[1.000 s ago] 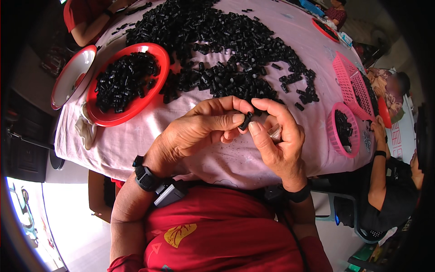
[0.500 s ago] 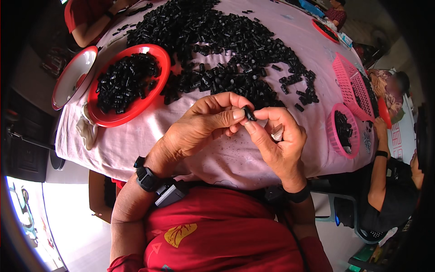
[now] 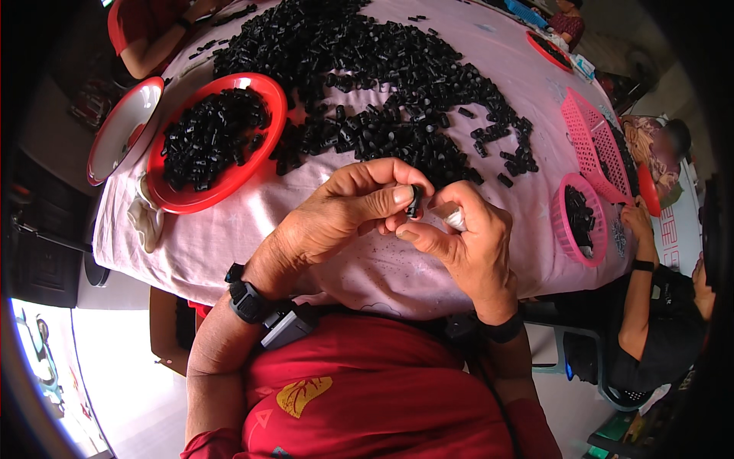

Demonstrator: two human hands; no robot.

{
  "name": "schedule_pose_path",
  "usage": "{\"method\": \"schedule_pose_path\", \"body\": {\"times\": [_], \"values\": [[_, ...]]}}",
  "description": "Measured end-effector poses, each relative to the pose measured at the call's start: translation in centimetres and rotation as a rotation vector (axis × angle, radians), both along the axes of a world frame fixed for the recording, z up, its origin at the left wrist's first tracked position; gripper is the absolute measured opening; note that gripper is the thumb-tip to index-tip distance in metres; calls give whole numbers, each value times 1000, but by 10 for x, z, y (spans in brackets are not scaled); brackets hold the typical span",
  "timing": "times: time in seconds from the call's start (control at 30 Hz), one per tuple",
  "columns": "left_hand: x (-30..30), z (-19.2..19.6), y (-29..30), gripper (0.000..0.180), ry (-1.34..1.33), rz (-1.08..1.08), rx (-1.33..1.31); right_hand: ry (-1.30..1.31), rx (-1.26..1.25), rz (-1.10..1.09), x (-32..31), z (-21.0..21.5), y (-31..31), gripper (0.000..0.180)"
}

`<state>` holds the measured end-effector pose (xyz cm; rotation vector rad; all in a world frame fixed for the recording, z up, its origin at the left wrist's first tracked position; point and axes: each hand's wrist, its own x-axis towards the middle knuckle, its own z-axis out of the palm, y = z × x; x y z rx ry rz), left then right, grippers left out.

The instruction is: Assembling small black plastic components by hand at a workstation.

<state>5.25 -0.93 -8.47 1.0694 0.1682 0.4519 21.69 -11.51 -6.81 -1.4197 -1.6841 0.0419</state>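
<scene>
A small black plastic cylinder-shaped piece [image 3: 414, 202] is pinched upright between the thumb and forefinger of my left hand [image 3: 336, 210]. My right hand [image 3: 478, 245] is close beside it on the right, its thumb and forefinger apart with a gap between them. Something white [image 3: 456, 219] shows among the right hand's bent fingers; whether it is wrapped on a finger or held cannot be made out. Beyond both hands, a large heap of similar black pieces [image 3: 375, 76] spreads over the table.
A pink cloth [image 3: 252, 252] covers the table. To the left are a red basin [image 3: 279, 96] of black pieces and a white bowl with a red rim [image 3: 115, 153]. Pink baskets [image 3: 563, 222] stand at right. Other people sit around; one reaches an arm [image 3: 638, 298] in at right.
My right thumb and forefinger have come away from the black piece and spread apart. My left hand still pinches the piece, which now stands more upright.
</scene>
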Motion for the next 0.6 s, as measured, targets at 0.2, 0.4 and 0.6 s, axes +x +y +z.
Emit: {"method": "schedule_pose_path", "body": {"times": [0.2, 0.4, 0.6], "values": [[0, 0, -2, 27, 46, -19, -6, -67, -66, -51, 2, -2, 2, 50], [3, -3, -2, 27, 44, -2, 1, -128, -41, -47, 4, -6, 3, 51], [1, -3, 0, 26, 46, -10, -4, -109, -76, -31, 2, -6, 2, 51]]}}
